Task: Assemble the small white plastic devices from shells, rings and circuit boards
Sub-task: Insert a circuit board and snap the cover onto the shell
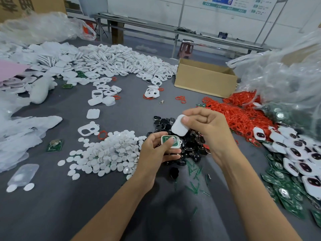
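A green-boarded white plastic shell is being gripped by fingers of the left hand, a plain white plastic cover being pinched by the right hand.

We find the box on the table. Shells lie left of it, rings just before it.

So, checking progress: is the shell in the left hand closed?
Open: the shell shows its green board; the right hand holds the white cover apart.
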Demonstrator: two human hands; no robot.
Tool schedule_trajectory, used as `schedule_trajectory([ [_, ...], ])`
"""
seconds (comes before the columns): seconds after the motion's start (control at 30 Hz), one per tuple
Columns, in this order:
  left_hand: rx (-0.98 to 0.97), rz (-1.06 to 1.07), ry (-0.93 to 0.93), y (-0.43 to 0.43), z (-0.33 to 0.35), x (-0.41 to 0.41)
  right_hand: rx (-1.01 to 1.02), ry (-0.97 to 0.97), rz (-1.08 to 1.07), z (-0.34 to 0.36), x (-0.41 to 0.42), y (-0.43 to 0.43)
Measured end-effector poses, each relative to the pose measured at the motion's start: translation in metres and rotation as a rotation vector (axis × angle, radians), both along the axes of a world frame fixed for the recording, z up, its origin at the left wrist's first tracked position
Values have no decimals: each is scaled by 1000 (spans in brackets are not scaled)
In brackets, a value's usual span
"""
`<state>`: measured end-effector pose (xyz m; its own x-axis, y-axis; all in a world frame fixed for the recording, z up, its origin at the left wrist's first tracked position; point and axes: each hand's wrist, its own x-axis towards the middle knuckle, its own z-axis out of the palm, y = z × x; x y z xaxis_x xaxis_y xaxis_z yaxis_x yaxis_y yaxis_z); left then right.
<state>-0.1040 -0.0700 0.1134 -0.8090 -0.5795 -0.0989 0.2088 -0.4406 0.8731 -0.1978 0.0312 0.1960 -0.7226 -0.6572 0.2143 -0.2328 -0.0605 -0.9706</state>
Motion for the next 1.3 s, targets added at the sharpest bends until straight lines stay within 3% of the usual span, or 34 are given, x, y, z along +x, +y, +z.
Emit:
schedule_trajectory([
  [0.17,0,7,6,-1,-1,0,223,-91,184,-2,-19,23],
  [0.37,17,37,20,-2,0,-2,752,134,581,-20,-15,39],
  [0.5,25,37,26,-1,0,-3,780,236,497,-38,-3,44],
  [0.6,31,35,20,-1,1,-2,762,469,319,-37,2,54],
  [0.77,19,36,7,-1,1,-2,966,665,152,-47,26,69],
  [0.97,3,33,-8,0,0,-1,918,713,32,-46,33,66],
  [1.07,60,43,2,0,4,0,711,633,-14,-29,24,54],
  [1.17,76,34,15,-1,5,2,550,749,-113,-21,15,33],
  [1.3,19,30,6,0,4,3,512,806,-7,-24,12,4],
])
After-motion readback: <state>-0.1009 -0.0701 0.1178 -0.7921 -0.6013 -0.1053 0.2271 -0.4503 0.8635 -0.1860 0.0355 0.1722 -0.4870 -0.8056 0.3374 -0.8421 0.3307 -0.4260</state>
